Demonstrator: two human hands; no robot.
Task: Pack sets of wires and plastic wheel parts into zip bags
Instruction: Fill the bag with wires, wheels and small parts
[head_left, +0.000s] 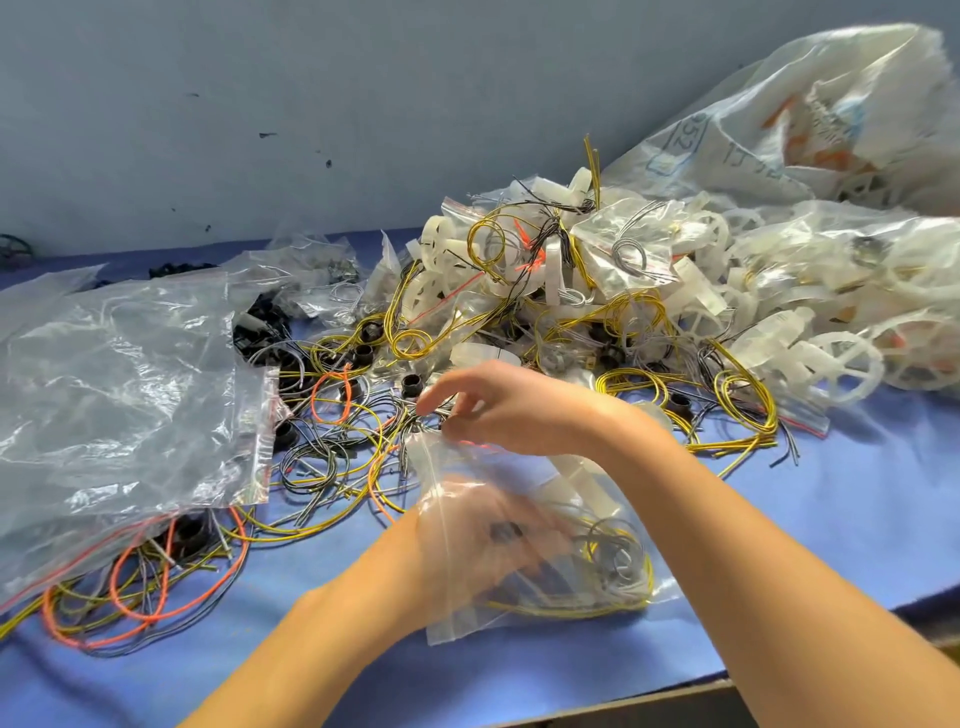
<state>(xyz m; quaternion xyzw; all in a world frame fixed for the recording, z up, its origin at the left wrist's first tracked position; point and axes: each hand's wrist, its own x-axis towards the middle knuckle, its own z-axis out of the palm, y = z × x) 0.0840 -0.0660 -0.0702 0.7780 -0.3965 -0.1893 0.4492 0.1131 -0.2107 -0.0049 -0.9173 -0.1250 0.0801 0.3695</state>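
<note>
The left hand (467, 551) is showing through the clear plastic of a zip bag (597, 493) close to the near edge of the blue surface (857, 509). It is too blurred for me to tell whether its fingers are gripping or lying loose. The bag is standing tilted above the surface, holding coiled yellow and grey wires and a small black part.

Just beyond it, the right hand (514, 410) is pinching the bag's upper rim with curled fingers, the forefinger reaching out to the left.

Loose wires (332, 457) in yellow, grey, black and orange are lying tangled in the middle of the surface, with short black sleeves (413, 384) scattered among them.

Along the left edge, a large clear bag (119, 395) is spreading over more wire loops (140, 587).

Further back, a heap of filled bags (623, 249) is piling up, mixed with white plastic wheels (847, 364) towards the right edge.

A big printed sack (831, 114) is slumping at the far right corner against the grey-blue wall (260, 78).
</note>
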